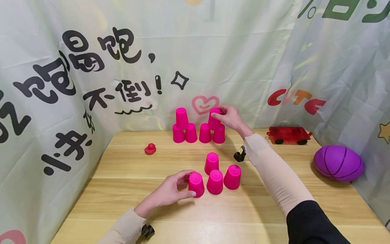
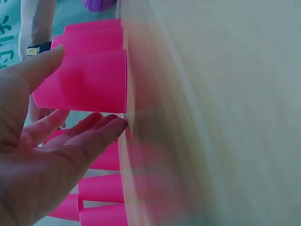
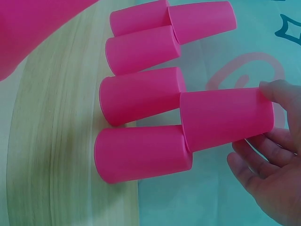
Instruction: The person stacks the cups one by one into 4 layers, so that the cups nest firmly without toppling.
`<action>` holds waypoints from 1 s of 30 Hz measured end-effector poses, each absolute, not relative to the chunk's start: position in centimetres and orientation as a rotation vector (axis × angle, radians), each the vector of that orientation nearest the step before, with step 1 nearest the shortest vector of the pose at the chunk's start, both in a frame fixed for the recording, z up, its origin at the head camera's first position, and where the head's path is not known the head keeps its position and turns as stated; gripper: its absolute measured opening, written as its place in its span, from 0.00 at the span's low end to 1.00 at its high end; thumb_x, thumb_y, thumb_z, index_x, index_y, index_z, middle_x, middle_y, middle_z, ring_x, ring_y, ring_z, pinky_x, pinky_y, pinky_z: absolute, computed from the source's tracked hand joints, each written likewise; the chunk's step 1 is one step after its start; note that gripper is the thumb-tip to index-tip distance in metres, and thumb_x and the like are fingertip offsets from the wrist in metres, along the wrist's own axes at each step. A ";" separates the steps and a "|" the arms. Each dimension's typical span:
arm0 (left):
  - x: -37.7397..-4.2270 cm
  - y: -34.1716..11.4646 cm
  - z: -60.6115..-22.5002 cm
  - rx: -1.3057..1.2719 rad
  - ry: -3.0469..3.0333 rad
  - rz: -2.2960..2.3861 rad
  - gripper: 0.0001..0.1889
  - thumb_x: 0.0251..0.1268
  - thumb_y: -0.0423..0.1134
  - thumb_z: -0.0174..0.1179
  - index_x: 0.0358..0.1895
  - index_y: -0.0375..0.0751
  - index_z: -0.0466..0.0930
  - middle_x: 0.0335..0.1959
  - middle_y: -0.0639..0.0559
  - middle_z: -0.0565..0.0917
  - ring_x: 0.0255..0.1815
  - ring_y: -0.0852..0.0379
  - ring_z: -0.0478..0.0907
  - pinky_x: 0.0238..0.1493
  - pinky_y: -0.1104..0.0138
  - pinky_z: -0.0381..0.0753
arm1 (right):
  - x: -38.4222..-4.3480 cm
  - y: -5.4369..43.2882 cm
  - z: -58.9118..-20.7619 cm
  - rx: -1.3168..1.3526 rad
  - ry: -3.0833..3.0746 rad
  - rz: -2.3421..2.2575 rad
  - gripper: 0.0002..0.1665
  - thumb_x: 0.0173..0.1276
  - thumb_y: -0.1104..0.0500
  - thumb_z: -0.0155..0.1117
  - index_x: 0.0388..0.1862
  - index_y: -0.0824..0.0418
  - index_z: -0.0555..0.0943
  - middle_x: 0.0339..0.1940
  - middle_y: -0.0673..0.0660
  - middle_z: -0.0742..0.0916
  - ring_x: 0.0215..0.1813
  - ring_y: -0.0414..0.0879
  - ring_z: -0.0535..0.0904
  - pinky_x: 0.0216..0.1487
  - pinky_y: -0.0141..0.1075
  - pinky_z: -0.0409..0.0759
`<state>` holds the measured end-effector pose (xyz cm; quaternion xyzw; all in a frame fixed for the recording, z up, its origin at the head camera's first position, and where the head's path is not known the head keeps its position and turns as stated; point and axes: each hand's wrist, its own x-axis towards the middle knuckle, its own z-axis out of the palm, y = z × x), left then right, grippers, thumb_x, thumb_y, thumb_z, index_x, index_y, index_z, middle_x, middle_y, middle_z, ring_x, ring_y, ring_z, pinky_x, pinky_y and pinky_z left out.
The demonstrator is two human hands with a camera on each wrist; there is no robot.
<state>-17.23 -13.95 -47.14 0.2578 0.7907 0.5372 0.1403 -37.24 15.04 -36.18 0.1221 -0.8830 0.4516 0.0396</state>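
Note:
At the back of the table, my right hand [image 1: 230, 117] pinches an upside-down pink cup [image 3: 225, 117] near its narrow end, thumb on one side and fingers on the other. That cup rests across two cups, a nearer one [image 3: 143, 153] and a farther one [image 3: 141, 96] in the right wrist view. Left of it stands a like stack, its top cup [image 1: 181, 118] on two others. Nearer me, my left hand [image 1: 169, 189] is spread around a front pink cup [image 1: 196, 185]; fingers [image 2: 101, 136] show a gap from its wall. Beside it stand more cups [image 1: 215, 183].
A small red duck-like toy [image 1: 150, 148] sits on the left of the wooden table [image 1: 122, 189]. At the right are a translucent red toy cart [image 1: 289, 135] and a purple ball [image 1: 339, 163]. A printed cloth [image 1: 243, 61] hangs right behind the stacks.

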 end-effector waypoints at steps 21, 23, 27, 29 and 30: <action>-17.2 -13.3 -47.3 0.700 2.325 1.537 0.36 0.62 0.42 0.77 0.73 0.45 0.74 0.63 0.49 0.84 0.64 0.48 0.85 0.67 0.59 0.83 | -37.2 14.8 -36.2 0.381 -2.725 1.363 0.31 0.74 0.46 0.70 0.68 0.62 0.81 0.55 0.63 0.88 0.52 0.55 0.82 0.47 0.37 0.82; -17.2 -13.2 -47.3 0.692 2.326 1.535 0.36 0.62 0.43 0.77 0.73 0.45 0.74 0.63 0.50 0.85 0.63 0.48 0.85 0.67 0.59 0.83 | -37.3 14.9 -36.2 0.377 -2.725 1.370 0.32 0.73 0.45 0.71 0.69 0.62 0.80 0.55 0.63 0.87 0.53 0.55 0.82 0.48 0.38 0.83; -17.1 -13.1 -47.4 0.696 2.347 1.534 0.34 0.63 0.42 0.77 0.72 0.43 0.75 0.62 0.48 0.85 0.62 0.46 0.85 0.66 0.59 0.84 | -37.3 15.0 -36.4 0.355 -2.718 1.411 0.36 0.72 0.43 0.71 0.72 0.61 0.79 0.59 0.62 0.87 0.57 0.56 0.82 0.53 0.43 0.85; -17.2 -13.0 -47.5 0.696 2.363 1.529 0.34 0.63 0.41 0.76 0.71 0.43 0.76 0.61 0.47 0.85 0.61 0.46 0.86 0.65 0.60 0.85 | -37.2 15.3 -36.4 0.333 -2.709 1.431 0.38 0.72 0.42 0.72 0.73 0.60 0.77 0.62 0.62 0.86 0.60 0.57 0.82 0.58 0.46 0.85; -17.2 -13.0 -47.5 0.690 2.368 1.528 0.33 0.63 0.41 0.76 0.71 0.43 0.76 0.61 0.47 0.85 0.61 0.46 0.86 0.65 0.60 0.85 | -37.1 15.4 -36.4 0.324 -2.708 1.435 0.39 0.72 0.42 0.71 0.75 0.60 0.76 0.65 0.62 0.85 0.62 0.57 0.81 0.60 0.48 0.84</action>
